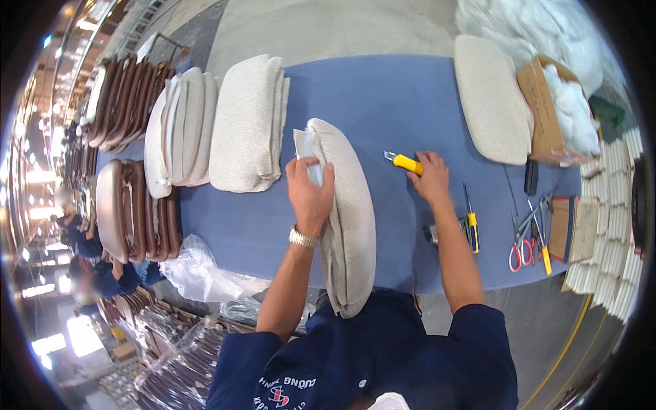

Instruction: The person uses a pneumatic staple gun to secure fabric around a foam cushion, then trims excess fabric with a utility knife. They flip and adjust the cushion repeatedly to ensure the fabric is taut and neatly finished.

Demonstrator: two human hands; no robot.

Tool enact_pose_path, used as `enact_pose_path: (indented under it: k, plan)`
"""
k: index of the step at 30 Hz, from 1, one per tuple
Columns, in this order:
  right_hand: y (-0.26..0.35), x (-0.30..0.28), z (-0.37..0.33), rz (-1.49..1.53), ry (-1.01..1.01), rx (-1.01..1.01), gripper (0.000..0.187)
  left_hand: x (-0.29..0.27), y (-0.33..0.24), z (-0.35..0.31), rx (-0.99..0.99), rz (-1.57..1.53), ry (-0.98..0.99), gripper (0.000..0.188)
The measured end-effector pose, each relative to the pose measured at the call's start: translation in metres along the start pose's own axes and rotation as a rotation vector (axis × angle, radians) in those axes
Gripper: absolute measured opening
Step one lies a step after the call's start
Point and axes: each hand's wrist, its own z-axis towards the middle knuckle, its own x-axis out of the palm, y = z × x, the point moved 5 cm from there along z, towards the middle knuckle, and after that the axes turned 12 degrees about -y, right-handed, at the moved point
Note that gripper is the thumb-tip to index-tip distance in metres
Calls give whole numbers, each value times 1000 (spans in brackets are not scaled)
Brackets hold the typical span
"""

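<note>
Nearest, dark blue shirt (383, 348), with a long beige cushion (352, 219) standing on its narrow side against it, far end reaching over the blue-covered table (383, 89). Left hand (311, 195), metal-banded watch (304, 236) at the wrist, at the cushion's upper left part: closed on the fabric edge, thumb on the cushion side, fingers over the opposite panel, a pale translucent layer showing between. To the left, crumpled clear plastic (205, 273) along the near table edge. To the right, yellow-and-black screwdriver (473, 229) just beside the right forearm, a dark tool (430, 236) partly hidden behind it; farther right, red-handled scissors (521, 257) among other hand tools. Beyond, right hand (432, 181) low over the table, fingers loosely bent, thumb and forefinger at the rear end of a yellow knife (407, 163), blade toward the cushion; cannot tell whether pinched or merely touched. Farther left, a row of brown cushions (137, 212), then stacked beige cushions (246, 123). Far right, flat beige cushion (492, 102) next to a cardboard box (540, 116) of white stuffing (574, 109). Past the table, pale grey floor (328, 31).
</note>
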Motion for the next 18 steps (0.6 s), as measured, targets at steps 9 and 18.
enact_pose_path:
  k: [9, 18]
  plan:
    - [37, -25, 17, 717, 211, 353, 30, 24, 26, 52, -165, 15, 28, 31]
    - [129, -84, 34, 1946, 326, 290, 43, 31, 44, 44, -339, -212, 68, 31]
